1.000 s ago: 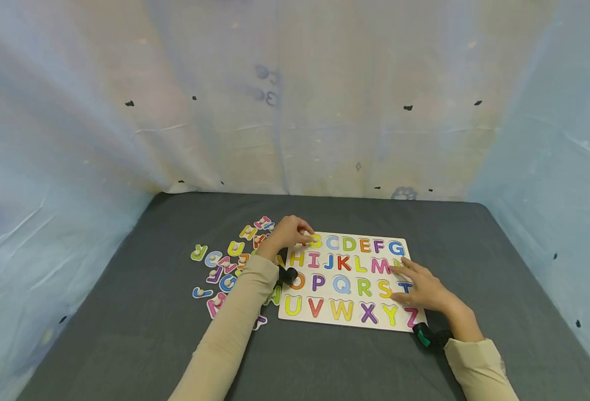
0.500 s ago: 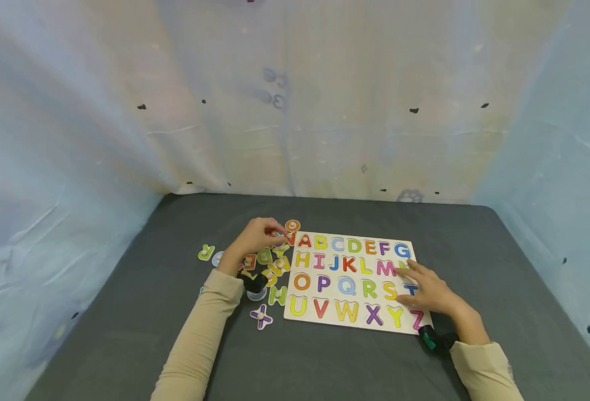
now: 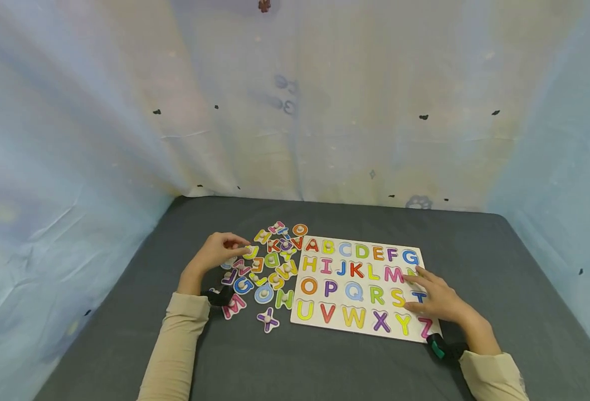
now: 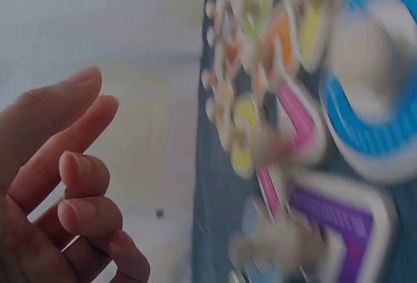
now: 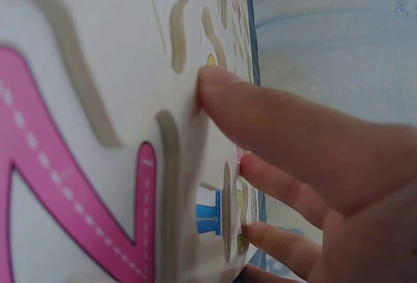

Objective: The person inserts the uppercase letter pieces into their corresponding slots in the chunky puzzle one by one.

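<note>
A pale alphabet puzzle board point(image 3: 370, 328) lies on the dark cloth, its letter recesses in rows. Knobbed pieces appear to sit at A point(image 3: 312, 245) and B point(image 3: 327, 247). My left hand point(image 3: 217, 253) hovers over the left edge of the loose letter pieces, near a yellow-green piece point(image 3: 250, 253). In the left wrist view its fingers point(image 4: 85, 172) are loosely bent with nothing between them. On the board's right side rests my right hand point(image 3: 442, 298), fingers spread, partly covering N and T. Its thumb point(image 5: 260, 107) touches the board in the right wrist view.
Several knobbed letters lie heaped left of the board, including a blue G point(image 3: 243, 285), an orange O point(image 3: 300, 229) and a green N point(image 3: 284, 299). A purple X point(image 3: 268, 319) lies apart at the front. Pale curtains point(image 3: 325, 111) rise behind the table and at both sides.
My left hand has moved left from the A and B corner of the board to the heap's left side. My right hand stays on the board. The head view has shifted slightly.
</note>
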A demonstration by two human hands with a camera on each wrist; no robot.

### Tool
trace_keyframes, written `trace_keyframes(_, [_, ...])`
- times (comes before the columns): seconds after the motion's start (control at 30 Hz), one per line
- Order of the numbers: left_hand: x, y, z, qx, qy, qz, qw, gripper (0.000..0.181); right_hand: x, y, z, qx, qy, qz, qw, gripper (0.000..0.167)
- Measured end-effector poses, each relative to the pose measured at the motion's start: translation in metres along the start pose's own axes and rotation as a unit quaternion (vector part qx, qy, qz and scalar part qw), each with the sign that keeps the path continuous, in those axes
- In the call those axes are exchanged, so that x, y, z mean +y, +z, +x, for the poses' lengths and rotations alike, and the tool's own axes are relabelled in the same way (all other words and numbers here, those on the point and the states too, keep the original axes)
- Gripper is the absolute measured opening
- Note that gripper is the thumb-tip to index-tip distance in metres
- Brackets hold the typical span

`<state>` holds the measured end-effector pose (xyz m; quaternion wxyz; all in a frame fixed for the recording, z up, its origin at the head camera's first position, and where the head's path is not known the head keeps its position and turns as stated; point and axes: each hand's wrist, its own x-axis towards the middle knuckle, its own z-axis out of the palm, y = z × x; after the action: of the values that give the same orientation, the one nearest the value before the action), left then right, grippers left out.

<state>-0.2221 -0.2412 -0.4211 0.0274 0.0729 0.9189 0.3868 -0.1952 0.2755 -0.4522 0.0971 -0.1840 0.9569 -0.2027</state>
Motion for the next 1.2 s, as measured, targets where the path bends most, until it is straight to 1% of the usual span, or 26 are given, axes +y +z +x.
trace_keyframes(0.17, [-0.024,-0.008,-0.008,-0.003,-0.027,-0.012,0.9996,0.028,0.000,0.000,-0.002,-0.002,-0.003,0.006,1.0000,0.072])
trace_keyframes(0.2, [-0.028,-0.009,-0.009,-0.005,-0.027,-0.011,0.9996,0.029,0.000,0.000,-0.002,-0.002,-0.002,0.008,1.0000,0.073])
trace_keyframes(0.33, [-0.040,-0.014,-0.010,-0.005,-0.040,0.001,0.9992,0.027,-0.002,-0.002,-0.001,-0.002,-0.002,0.010,0.9999,0.073])
trace_keyframes(0.43, [-0.045,-0.017,-0.011,-0.003,-0.042,0.012,0.9991,0.027,-0.001,-0.002,0.000,-0.001,-0.002,0.005,1.0000,0.072])
trace_keyframes(0.5, [-0.047,-0.018,-0.012,-0.004,-0.048,0.011,0.9988,0.028,-0.001,-0.002,-0.001,-0.001,0.002,0.002,1.0000,0.072])
trace_keyframes(0.6, [-0.047,-0.019,-0.013,-0.015,-0.057,0.012,0.9982,0.031,0.000,-0.001,-0.002,-0.001,0.002,-0.001,1.0000,0.072])
trace_keyframes(0.73, [-0.048,-0.020,-0.013,-0.015,-0.078,0.034,0.9962,0.031,0.000,0.000,-0.002,0.001,-0.004,0.003,1.0000,0.072])
trace_keyframes(0.9, [-0.046,-0.019,-0.009,-0.024,-0.084,0.064,0.9941,0.030,0.001,0.000,-0.002,-0.003,0.001,0.001,1.0000,0.072])
trace_keyframes(0.97, [-0.045,-0.019,-0.009,-0.032,-0.084,0.069,0.9936,0.030,0.001,0.000,-0.003,-0.005,0.003,0.003,1.0000,0.072])
trace_keyframes(1.1, [-0.043,-0.021,-0.010,-0.036,-0.090,0.076,0.9923,0.028,0.001,-0.001,-0.002,-0.007,0.001,0.005,1.0000,0.073])
trace_keyframes(1.2, [-0.042,-0.023,-0.010,-0.037,-0.085,0.079,0.9925,0.028,-0.001,-0.002,-0.001,-0.009,0.002,0.004,0.9999,0.073])
